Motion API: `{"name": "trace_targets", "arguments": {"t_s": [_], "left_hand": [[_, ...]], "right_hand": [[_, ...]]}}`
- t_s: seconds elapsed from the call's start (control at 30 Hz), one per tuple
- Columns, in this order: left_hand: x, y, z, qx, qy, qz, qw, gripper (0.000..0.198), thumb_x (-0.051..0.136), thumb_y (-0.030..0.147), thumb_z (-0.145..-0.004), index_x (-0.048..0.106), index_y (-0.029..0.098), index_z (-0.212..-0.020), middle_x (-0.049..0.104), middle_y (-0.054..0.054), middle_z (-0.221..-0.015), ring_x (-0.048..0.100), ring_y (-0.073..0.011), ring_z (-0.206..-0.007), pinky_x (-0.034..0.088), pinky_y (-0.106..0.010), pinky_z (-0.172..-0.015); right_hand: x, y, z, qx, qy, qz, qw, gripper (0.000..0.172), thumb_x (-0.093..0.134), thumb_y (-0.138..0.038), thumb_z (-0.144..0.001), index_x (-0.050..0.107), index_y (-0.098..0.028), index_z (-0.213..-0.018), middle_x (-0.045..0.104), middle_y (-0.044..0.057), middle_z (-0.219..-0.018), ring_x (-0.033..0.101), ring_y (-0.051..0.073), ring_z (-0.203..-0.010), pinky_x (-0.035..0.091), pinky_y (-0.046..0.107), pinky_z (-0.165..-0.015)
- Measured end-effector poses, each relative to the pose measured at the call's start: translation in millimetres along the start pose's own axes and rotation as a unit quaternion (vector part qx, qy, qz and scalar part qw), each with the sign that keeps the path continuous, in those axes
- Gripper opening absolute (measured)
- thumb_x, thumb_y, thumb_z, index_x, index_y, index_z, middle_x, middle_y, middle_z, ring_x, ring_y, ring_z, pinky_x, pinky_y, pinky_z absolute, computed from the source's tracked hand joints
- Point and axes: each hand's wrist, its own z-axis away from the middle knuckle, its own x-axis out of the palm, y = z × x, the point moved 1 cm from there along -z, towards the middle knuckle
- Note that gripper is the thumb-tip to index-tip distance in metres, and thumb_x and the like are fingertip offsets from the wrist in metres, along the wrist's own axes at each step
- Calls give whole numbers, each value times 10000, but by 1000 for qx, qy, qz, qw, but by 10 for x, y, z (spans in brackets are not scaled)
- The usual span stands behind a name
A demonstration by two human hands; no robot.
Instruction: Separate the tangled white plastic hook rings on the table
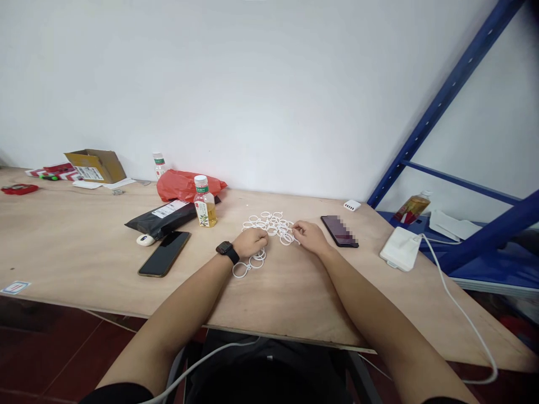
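A loose heap of thin white rings (pixel 272 230) lies on the wooden table between my hands. My left hand (pixel 251 242), with a black watch at its wrist, is closed over the heap's left side, its fingertips pinching at a ring. Out from under that hand toward me trails a short string of joined white rings (pixel 241 270). At the heap's right edge, my right hand (pixel 310 237) is closed too, thumb and forefinger pinched on a white ring. The fingers partly hide what each hand grips.
Left of the rings stand a drink bottle (pixel 205 205), a black parcel (pixel 162 217), a phone (pixel 165 255) and a red bag (pixel 181 185). To the right lie another phone (pixel 339 231), a white power bank (pixel 401 248) with a cable, and a small charger (pixel 352 205). A blue rack (pixel 446 84) rises beyond.
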Motion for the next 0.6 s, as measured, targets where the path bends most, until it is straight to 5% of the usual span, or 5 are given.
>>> {"name": "trace_targets", "arguments": {"t_s": [0.23,0.43,0.6], "left_hand": [[76,-11,-15,11,-37,-38,999,172,503,177,-732,666,168,-680,670,-37,-802,594,-164,-778,448,-258,-779],[80,-6,-4,-1,-17,-12,1000,336,536,136,-680,708,186,-964,691,-1,-808,600,-144,-728,443,-233,-696],[72,8,-3,-15,-24,-19,999,344,502,141,-733,703,183,-1009,677,12,-719,600,-139,-683,453,-235,-678]], "right_hand": [[-7,217,-31,-14,-70,9,997,151,561,-223,-799,690,-198,-874,704,50,-919,616,183,-850,441,261,-749],[28,240,-49,-28,-102,4,994,314,527,-72,-676,682,-179,-926,691,57,-970,610,186,-891,449,264,-798],[11,262,-43,-30,-80,-1,996,304,503,-74,-684,682,-186,-903,686,54,-919,605,184,-849,444,273,-772]]}}
